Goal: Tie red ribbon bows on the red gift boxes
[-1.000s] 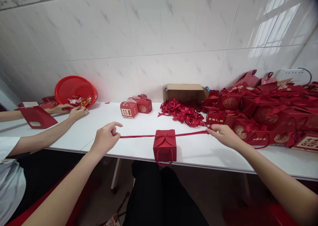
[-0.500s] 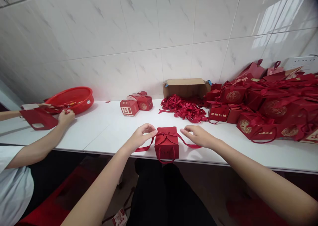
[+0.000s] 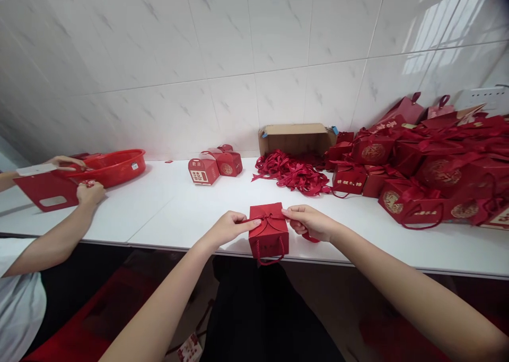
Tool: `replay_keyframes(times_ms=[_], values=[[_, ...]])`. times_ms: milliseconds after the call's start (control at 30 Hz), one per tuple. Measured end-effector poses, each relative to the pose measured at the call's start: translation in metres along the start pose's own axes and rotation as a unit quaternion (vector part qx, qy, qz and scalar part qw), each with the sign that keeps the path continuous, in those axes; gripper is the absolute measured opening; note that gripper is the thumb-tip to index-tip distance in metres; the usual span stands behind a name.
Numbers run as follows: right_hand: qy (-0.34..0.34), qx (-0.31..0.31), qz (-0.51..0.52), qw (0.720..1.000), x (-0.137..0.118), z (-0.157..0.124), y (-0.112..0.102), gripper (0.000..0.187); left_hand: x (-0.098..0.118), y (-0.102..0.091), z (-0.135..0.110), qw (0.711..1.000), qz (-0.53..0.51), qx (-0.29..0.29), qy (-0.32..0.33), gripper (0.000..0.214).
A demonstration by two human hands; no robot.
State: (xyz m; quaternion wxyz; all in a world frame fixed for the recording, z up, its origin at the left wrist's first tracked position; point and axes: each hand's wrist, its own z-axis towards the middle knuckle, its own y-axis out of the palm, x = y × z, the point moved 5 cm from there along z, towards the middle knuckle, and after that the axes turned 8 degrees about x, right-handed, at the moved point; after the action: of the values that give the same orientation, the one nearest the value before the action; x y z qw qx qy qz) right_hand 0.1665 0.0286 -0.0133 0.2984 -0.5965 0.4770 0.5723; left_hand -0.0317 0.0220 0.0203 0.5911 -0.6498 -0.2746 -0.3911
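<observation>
A small red gift box (image 3: 268, 240) stands at the table's front edge, a rope handle hanging down its near side. Across its folded top lies a thin red ribbon (image 3: 269, 216), crossed near the middle. My left hand (image 3: 229, 227) is closed at the box's left side, its thumb lying over the ribbon on the lid; the curled fingers are partly hidden. At the right upper edge, my right hand (image 3: 310, 221) pinches the ribbon's other side between thumb and forefinger, and a loose end shows beneath it.
Behind the box lies a heap of red ribbons (image 3: 292, 174) before an open cardboard carton (image 3: 296, 130). Many red gift boxes (image 3: 433, 176) are piled at right; several smaller boxes (image 3: 204, 172) stand left of the carton. A co-worker's hands hold a red bag (image 3: 50, 190) beside a red basin (image 3: 119, 168).
Both my hands have closed in on the box and taken the ribbon near its crossing. The ribbon ends no longer spread out sideways. The co-worker's hands and bag have shifted left.
</observation>
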Motion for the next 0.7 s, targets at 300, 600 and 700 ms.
replay_keyframes(times_ms=[300,600,700], values=[[0.010,0.048,-0.015,0.999,0.002,-0.009,-0.017,0.039,-0.011,-0.013,-0.004,0.985,0.100,0.137,0.022,0.053],[-0.033,-0.031,0.023,0.999,-0.034,-0.028,-0.018,0.017,0.029,-0.021,-0.017,0.958,0.102,0.225,0.144,0.043],[-0.050,-0.045,0.029,0.997,-0.049,-0.031,-0.014,0.014,0.057,0.001,-0.019,0.951,0.126,0.182,0.218,0.041]])
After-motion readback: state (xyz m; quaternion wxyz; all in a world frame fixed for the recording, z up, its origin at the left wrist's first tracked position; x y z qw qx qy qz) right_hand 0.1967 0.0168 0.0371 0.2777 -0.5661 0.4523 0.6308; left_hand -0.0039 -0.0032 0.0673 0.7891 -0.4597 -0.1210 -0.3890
